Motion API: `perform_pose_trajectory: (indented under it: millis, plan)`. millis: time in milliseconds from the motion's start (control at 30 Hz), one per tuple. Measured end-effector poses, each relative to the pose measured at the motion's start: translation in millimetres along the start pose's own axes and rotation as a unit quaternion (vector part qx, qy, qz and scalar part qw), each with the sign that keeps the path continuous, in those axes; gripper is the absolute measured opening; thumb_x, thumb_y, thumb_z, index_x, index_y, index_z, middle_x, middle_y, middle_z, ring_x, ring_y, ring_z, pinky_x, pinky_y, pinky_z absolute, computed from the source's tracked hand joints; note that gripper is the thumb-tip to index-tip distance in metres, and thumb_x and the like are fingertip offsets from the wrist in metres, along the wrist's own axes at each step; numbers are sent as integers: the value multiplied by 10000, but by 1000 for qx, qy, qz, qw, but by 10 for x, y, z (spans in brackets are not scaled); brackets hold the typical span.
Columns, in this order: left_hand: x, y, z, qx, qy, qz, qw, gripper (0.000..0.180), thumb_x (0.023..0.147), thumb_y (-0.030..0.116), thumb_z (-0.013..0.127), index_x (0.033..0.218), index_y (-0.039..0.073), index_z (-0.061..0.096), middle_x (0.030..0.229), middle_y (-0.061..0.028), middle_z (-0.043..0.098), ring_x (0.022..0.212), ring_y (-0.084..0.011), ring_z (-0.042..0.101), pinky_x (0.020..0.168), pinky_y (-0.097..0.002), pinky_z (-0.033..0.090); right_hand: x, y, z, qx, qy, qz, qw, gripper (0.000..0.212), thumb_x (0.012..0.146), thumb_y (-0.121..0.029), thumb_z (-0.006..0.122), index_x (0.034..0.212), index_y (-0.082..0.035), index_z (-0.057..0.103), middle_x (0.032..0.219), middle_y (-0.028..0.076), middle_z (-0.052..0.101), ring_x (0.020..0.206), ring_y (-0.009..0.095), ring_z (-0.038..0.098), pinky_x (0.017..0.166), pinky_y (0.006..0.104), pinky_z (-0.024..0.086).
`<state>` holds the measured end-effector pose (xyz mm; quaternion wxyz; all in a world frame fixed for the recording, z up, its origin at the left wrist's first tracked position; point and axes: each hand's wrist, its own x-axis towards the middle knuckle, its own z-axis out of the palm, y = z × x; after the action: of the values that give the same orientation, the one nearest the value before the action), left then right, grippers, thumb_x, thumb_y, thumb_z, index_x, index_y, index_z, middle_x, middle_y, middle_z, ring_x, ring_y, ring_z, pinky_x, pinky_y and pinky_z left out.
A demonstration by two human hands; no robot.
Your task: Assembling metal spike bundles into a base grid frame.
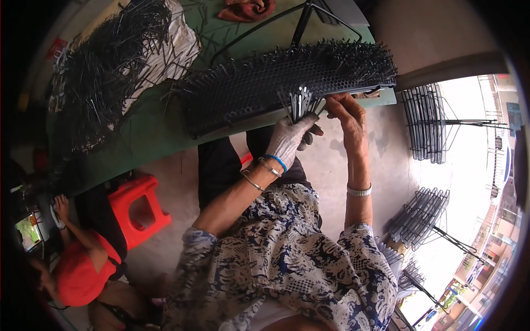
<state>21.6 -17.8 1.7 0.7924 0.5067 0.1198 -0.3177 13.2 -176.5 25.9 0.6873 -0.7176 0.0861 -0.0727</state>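
Note:
My left hand (pixel 291 135) wears a pale glove with dark fingertips. It is closed around a fanned bundle of thin metal pins (pixel 301 102), their ends pointing up toward the panel. Just right of the bundle, my bare right hand (pixel 348 113) has its thumb and fingers pinched together; what lies between them is too small to make out. Both hands are at the near edge of a long black panel (pixel 237 99) full of small round holes. Many dark pins (pixel 353 58) stand up along its far side, densest at the right.
A large heap of dark pins (pixel 105 71) lies on a pale sack (pixel 171 55) on the green table (pixel 149 132). A black metal frame (pixel 301 25) and red cloth (pixel 247 10) are behind the panel. A red stool (pixel 138 209) and another person (pixel 83 270) are at left; wire racks (pixel 425 124) stand right.

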Motion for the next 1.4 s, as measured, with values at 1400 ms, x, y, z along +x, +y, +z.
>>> perform_pose_trajectory:
  millis: [1400]
  plan:
    - [136, -88, -125, -135, -37, -67, 988, 184, 962, 206, 582, 1015, 38, 636, 890, -137, 708, 733, -198, 689, 609, -330, 596, 528, -3, -644, -354, 213, -201, 888, 106, 952, -108, 567, 950, -17, 621, 779, 50, 708, 759, 90, 690, 663, 229, 512]
